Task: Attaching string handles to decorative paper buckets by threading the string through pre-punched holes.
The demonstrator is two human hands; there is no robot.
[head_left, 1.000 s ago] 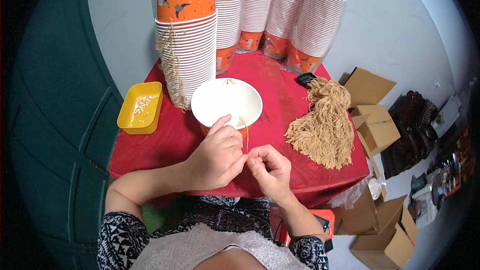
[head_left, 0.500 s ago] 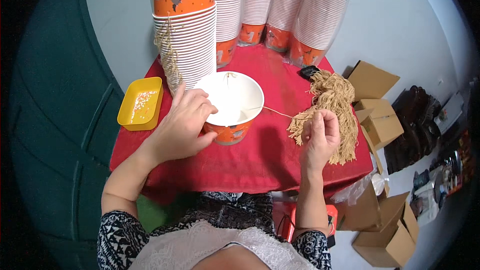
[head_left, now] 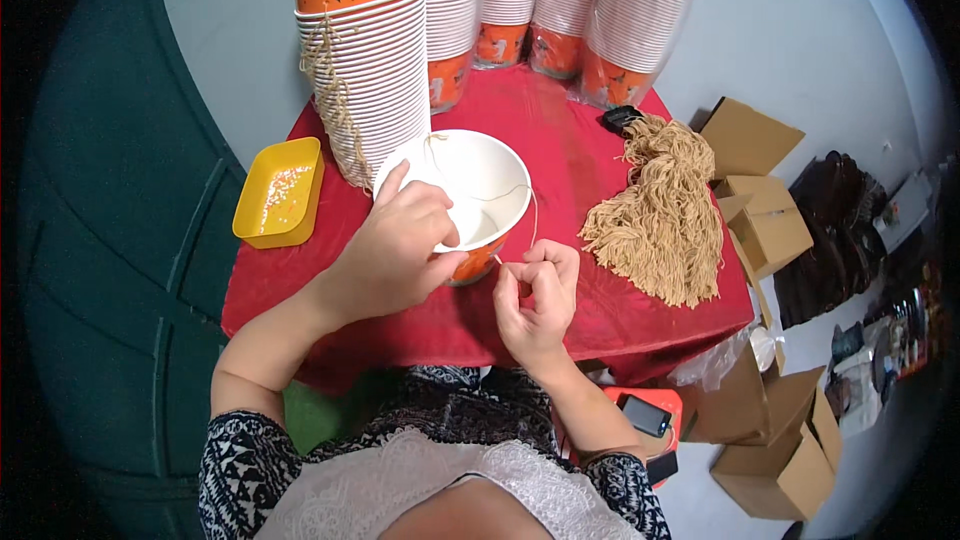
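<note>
Right-hand grip pinching cord at near right of bucket, left-hand grip clasping its near-left rim, best held steady.

The cup is white inside, orange outside; the stack is white-banded beneath orange with dark and pale figures. Strand and yarn are tan, the tray yellow — its bits mostly white — and the tabletop red. The sleeves carry a black-and-white geometric pattern.
</note>
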